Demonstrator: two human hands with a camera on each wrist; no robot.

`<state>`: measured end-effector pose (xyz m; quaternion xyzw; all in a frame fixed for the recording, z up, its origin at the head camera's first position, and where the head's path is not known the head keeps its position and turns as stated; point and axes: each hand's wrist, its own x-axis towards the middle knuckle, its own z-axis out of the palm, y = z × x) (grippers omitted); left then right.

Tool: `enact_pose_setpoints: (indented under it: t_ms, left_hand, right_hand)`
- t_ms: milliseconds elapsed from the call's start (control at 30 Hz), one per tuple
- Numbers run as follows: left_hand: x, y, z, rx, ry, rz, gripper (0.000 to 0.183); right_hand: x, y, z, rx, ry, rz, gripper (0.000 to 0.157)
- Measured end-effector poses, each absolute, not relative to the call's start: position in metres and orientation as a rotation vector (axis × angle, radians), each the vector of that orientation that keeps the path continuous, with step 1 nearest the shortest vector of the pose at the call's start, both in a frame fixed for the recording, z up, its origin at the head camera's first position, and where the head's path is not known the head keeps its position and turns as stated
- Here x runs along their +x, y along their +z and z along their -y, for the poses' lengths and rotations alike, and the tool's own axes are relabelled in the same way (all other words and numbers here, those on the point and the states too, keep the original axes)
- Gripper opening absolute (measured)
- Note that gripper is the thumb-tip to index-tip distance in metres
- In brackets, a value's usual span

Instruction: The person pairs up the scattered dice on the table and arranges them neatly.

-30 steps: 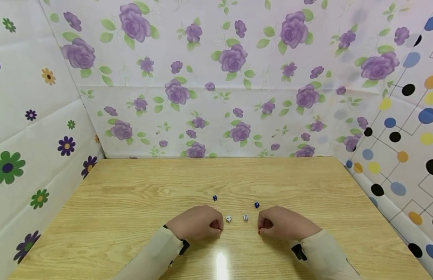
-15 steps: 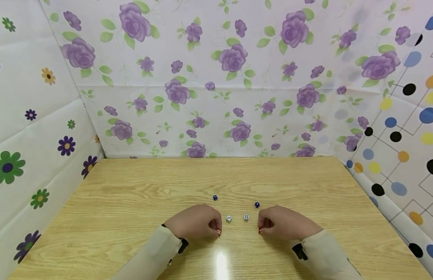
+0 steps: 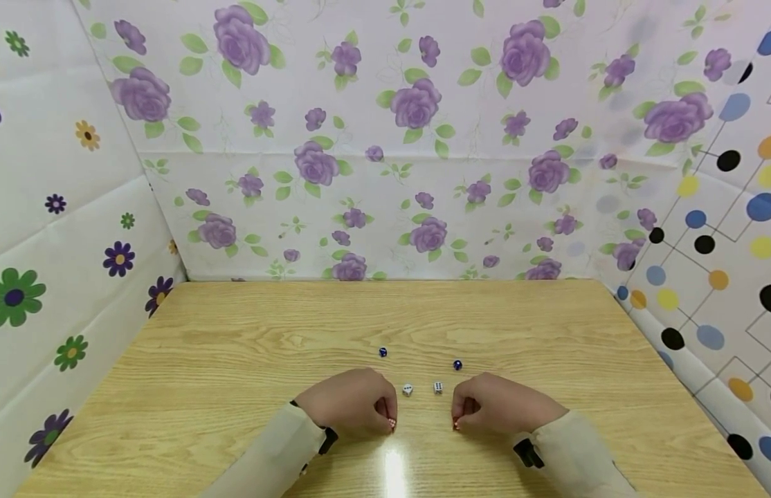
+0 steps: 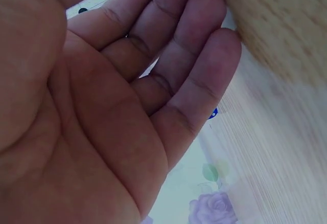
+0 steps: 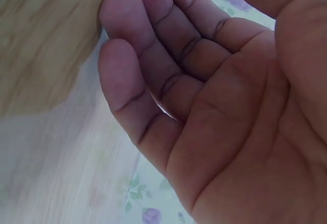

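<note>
In the head view my left hand [image 3: 354, 400] pinches a red die [image 3: 392, 422] with white pips between thumb and fingertips, close over the wooden table. Opposite it, my right hand [image 3: 504, 403] pinches another red die [image 3: 457, 423], mostly covered by the fingers. Between and just beyond the hands lie two white dice, a left one [image 3: 407, 390] and a right one [image 3: 438, 388]. In both wrist views the palms and bent fingers show, while the pinched dice are out of sight.
Farther back on the wooden table [image 3: 267, 325] lie two blue dice, one at the left [image 3: 383, 352] and one at the right [image 3: 457, 364]. A flowered cloth wall [image 3: 373, 194] rises behind the table, with patterned cloths along both sides.
Both hands have come slightly nearer the body with their red dice, and the right hand has also shifted left. The left die has been turned in the fingers. White and blue dice stay put.
</note>
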<state>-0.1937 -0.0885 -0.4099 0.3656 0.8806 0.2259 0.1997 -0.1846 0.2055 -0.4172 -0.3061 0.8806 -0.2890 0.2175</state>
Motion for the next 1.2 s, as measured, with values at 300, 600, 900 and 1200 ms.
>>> enact_pose_setpoints:
  t_ms: [300,600,900,1200]
  left_hand:
    - [-0.1924,-0.4112,0.0866,1.041,0.612,-2.469,0.012]
    - [-0.1928,-0.4091,0.0878,1.02,0.615,-2.448,0.014]
    - [-0.1976,-0.4097,0.0913,1.041,0.643,-2.422,0.01]
    - [-0.1975,-0.411,0.0881,1.048,0.62,-2.411,0.012]
  right_hand:
    - [-0.1862,-0.4215,-0.2025,-0.908,-0.787,-2.443,0.014]
    - [-0.1885,-0.4226,-0.2047,-0.941,-0.784,-2.429,0.004]
    - [-0.1888,-0.4231,-0.2036,-0.906,-0.785,-2.423,0.012]
    - [-0.1876,-0.4232,-0.2016,-0.935,-0.768,-2.449,0.015]
